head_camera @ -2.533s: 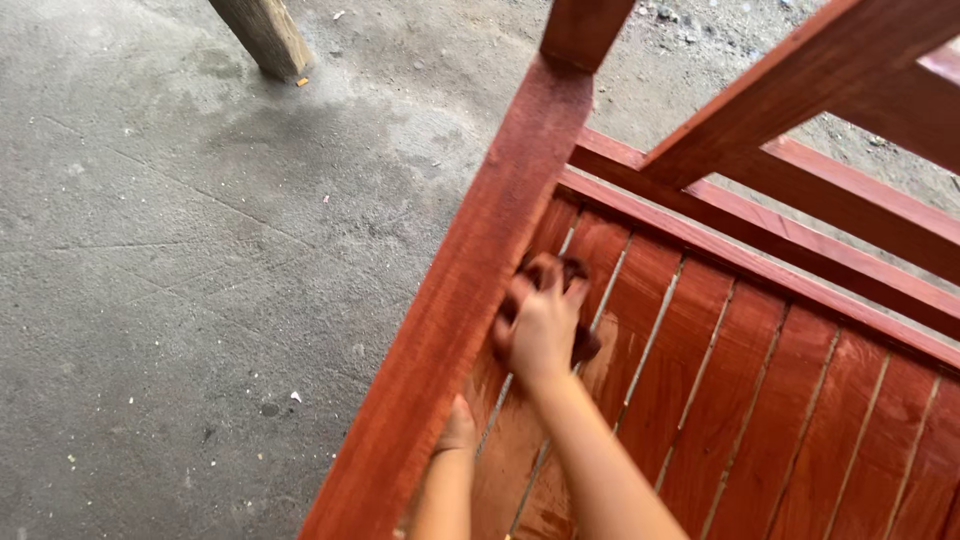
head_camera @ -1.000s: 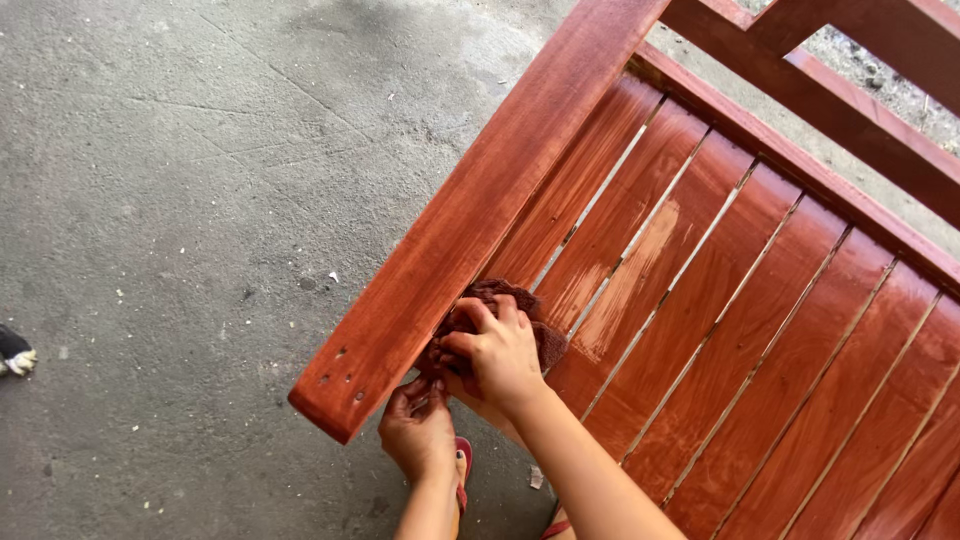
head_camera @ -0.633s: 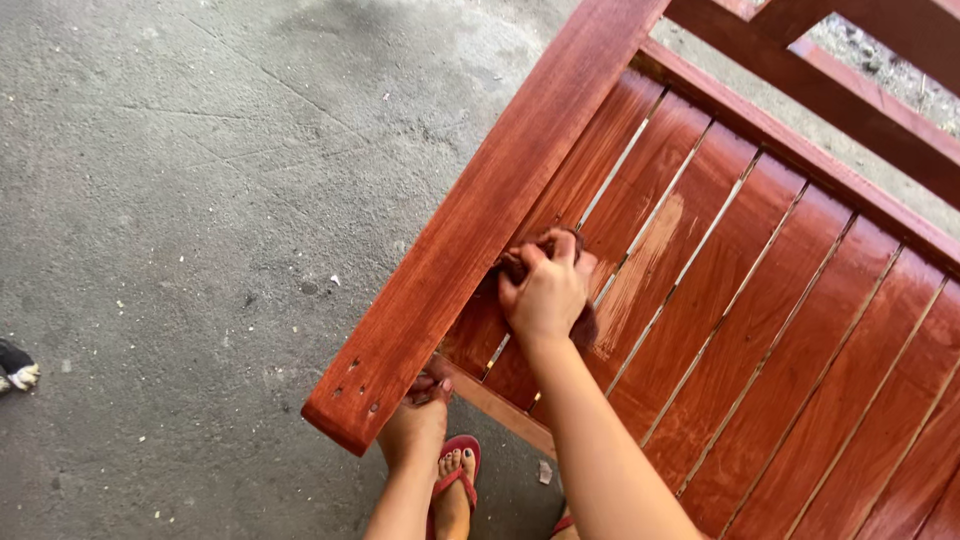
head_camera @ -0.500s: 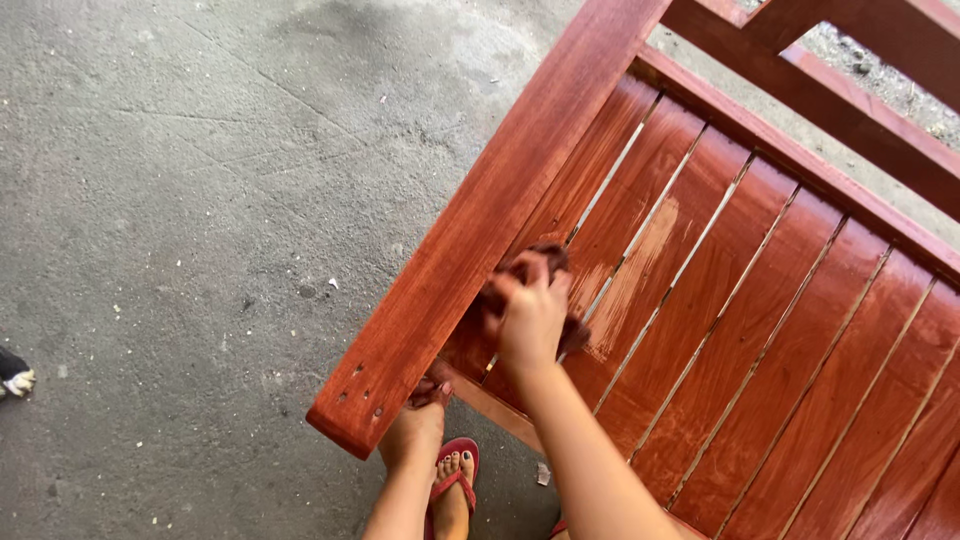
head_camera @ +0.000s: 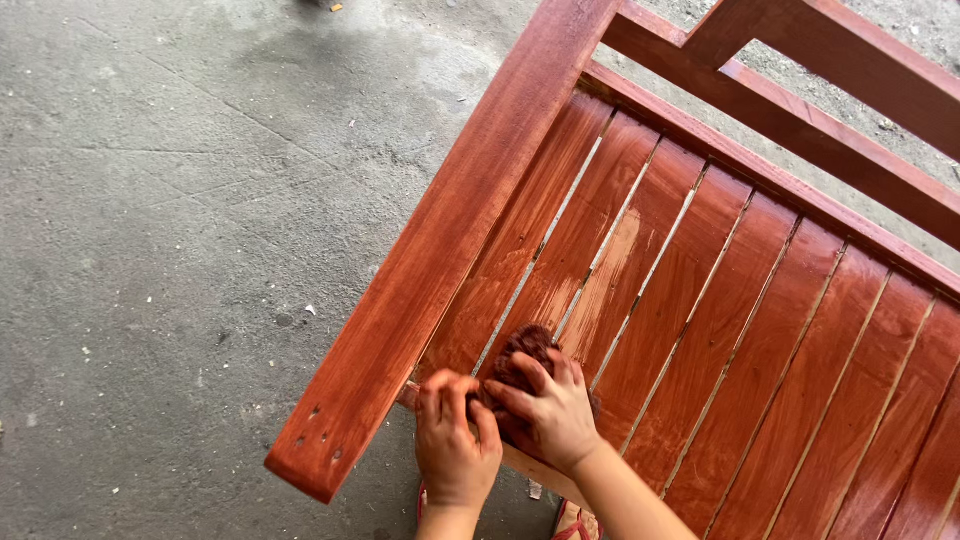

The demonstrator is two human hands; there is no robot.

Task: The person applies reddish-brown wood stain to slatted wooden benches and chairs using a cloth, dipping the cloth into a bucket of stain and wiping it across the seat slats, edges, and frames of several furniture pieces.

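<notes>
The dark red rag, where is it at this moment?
In the head view, the dark red rag lies low in the middle, on the slats near the thick side rail, gripped by the right hand and the left hand.

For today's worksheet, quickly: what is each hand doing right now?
Left hand: closed on the near rail of the red-stained wooden slatted bench.
Right hand: closed on a dark reddish-brown rag.

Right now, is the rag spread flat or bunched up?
Bunched up. The dark rag sits as a wad under the right hand on the red wooden slats.
</notes>
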